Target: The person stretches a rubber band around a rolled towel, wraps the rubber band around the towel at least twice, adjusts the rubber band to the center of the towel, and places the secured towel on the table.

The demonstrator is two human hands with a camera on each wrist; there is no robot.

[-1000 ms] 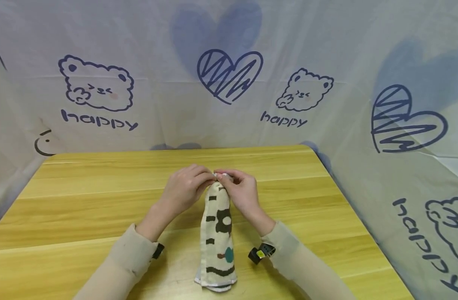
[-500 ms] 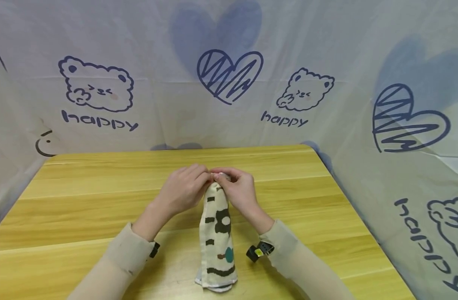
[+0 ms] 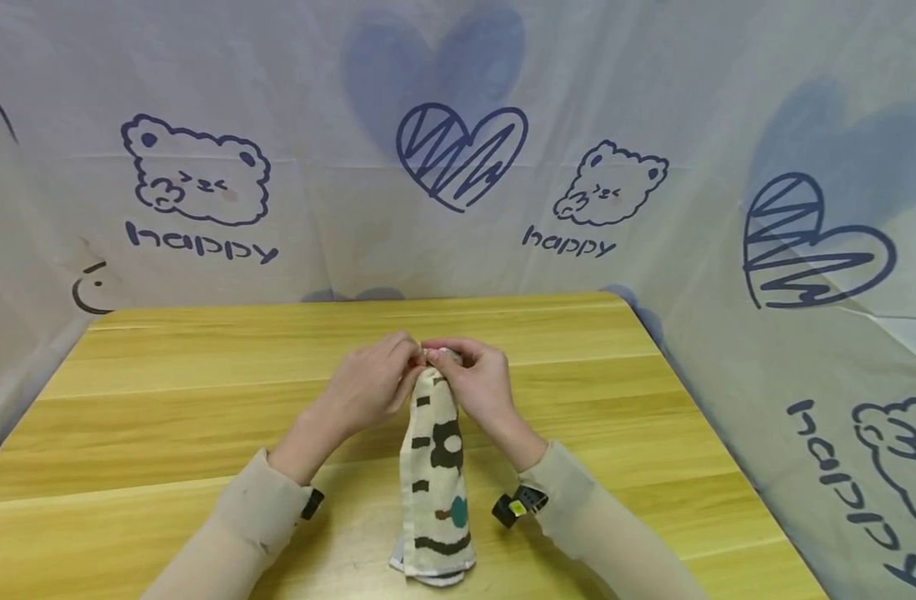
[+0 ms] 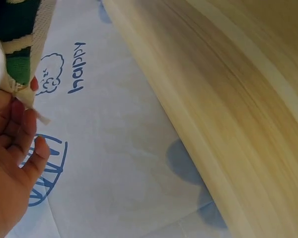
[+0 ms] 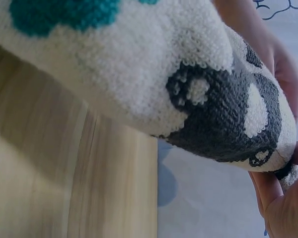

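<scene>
A pair of cream socks (image 3: 433,467) with dark bars and a teal spot is laid lengthwise on the wooden surface (image 3: 165,400), its near end resting on the wood and its far end lifted a little. That far end is pinched from both sides: it is held between thumb and fingers by the left hand (image 3: 371,385) and gripped by the curled fingers of the right hand (image 3: 476,382). In the left wrist view a thin edge of the knit is seen caught at the fingertips (image 4: 25,96); in the right wrist view the sock's dark patch is seen close up, with a fingertip (image 5: 268,191) pressed under its tip.

The step in hand is judged to be the working of the sock's end, perhaps the start of a fold or roll. For the next move, an even hold on both sides would be called for, so that the layers are kept aligned and the knit is not twisted.
</scene>
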